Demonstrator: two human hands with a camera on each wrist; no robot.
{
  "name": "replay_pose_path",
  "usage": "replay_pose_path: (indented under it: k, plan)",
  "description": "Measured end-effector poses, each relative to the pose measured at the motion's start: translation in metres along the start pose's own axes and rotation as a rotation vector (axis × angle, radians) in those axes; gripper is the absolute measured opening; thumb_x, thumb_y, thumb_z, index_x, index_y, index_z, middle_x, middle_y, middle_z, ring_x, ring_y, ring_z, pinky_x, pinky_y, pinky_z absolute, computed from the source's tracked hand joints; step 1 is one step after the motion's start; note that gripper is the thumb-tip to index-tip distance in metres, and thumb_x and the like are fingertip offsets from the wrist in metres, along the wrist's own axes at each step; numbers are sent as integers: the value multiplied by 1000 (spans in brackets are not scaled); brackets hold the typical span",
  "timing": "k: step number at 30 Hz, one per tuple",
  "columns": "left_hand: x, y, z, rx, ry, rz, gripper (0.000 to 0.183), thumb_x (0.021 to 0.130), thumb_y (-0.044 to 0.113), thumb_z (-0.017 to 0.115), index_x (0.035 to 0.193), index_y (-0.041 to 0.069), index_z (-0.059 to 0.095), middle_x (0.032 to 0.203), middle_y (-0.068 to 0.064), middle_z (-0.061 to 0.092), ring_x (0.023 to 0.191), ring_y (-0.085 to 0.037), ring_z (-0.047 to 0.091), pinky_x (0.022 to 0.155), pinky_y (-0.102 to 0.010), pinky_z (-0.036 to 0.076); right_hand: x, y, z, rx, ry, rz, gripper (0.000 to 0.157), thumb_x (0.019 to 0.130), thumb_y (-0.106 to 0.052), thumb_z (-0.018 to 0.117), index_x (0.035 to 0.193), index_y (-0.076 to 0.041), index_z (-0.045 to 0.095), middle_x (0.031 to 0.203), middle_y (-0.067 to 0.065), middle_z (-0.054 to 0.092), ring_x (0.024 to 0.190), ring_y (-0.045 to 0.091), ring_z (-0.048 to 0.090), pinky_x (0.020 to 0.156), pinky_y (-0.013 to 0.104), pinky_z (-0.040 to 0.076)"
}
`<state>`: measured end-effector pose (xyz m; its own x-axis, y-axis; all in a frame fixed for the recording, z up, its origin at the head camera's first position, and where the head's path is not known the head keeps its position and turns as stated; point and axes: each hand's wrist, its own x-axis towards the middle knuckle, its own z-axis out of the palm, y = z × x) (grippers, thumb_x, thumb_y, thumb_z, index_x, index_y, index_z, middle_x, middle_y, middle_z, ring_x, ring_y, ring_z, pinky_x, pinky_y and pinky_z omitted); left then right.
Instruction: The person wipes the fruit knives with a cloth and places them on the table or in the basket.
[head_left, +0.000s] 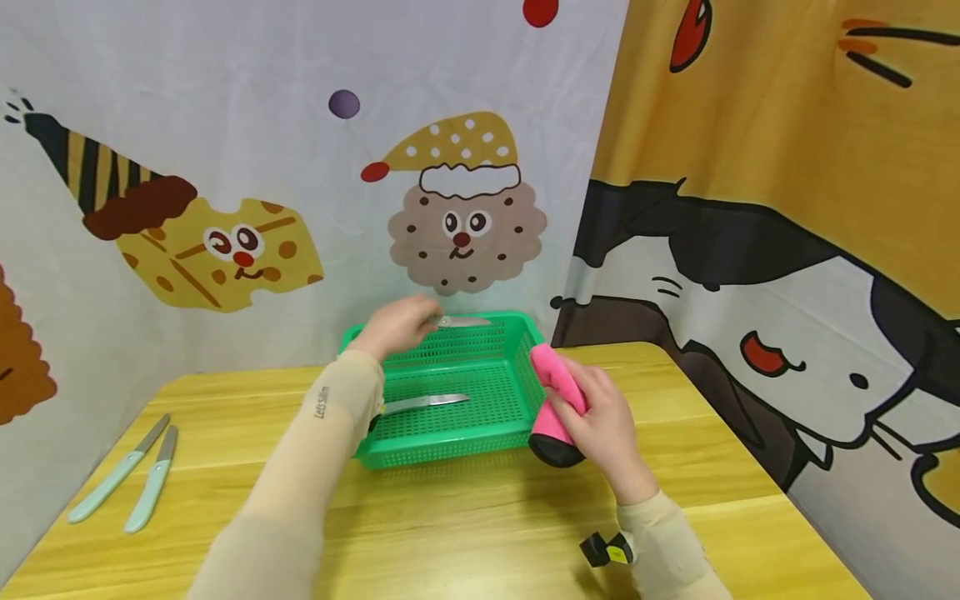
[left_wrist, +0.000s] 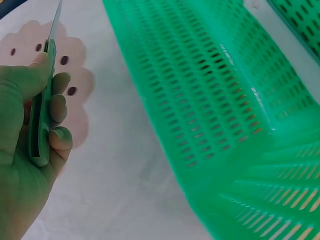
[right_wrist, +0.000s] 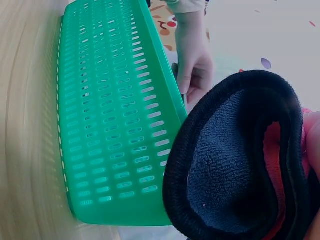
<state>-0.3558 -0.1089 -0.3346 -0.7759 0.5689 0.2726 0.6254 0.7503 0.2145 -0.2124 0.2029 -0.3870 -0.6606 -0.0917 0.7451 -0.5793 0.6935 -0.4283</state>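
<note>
Over the back of a green plastic basket (head_left: 450,442), my left hand (head_left: 397,326) grips a knife (head_left: 467,322) by its handle, the blade pointing right. The left wrist view shows that knife's slotted green handle (left_wrist: 44,120) between thumb and curled fingers. Inside the basket lies another knife (head_left: 442,400), blade to the right. My right hand (head_left: 606,421) holds a pink cloth item (head_left: 553,392) beside the basket's right end. In the right wrist view, its dark, fuzzy lining (right_wrist: 225,155) and thick black edge show; its kind cannot be told.
Two knives (head_left: 153,483) with pale green handles lie side by side on the left of the wood-grain table (head_left: 450,533). A curtain (head_left: 262,83) printed with cartoon figures hangs right behind the table, and a yellow one (head_left: 787,125) hangs along the right.
</note>
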Motion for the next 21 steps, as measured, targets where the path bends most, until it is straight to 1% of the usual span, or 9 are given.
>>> replay_pose_path:
  k: [7,12,17,21]
  plan:
    - [-3,-11,15,-7,-55,-59,19,97,13,65,115,9,66,111,-6,64,104,-25,62,92,-42,51,0,-1,1,6,4,-4,51,79,-12,83,127,-16,68,99,7,64,86,20,56,64,38,48]
    - [-7,-17,25,-14,-67,-62,16,97,12,65,113,9,66,109,-7,65,103,-26,62,91,-43,51,0,-2,1,5,5,5,51,79,-12,83,127,-15,67,100,8,63,86,21,57,64,39,48]
    - [-10,-22,33,-2,-107,-61,14,98,11,64,111,9,67,110,-6,67,105,-25,63,92,-43,51,0,-3,1,6,-5,15,51,80,-12,83,128,-16,67,103,9,64,88,22,58,66,40,49]
    - [-12,-23,36,-1,-131,-58,14,96,10,66,110,9,68,109,-6,67,103,-26,64,91,-43,52,-1,-3,2,9,-2,19,51,80,-13,83,128,-16,67,104,8,64,89,21,58,65,40,49]
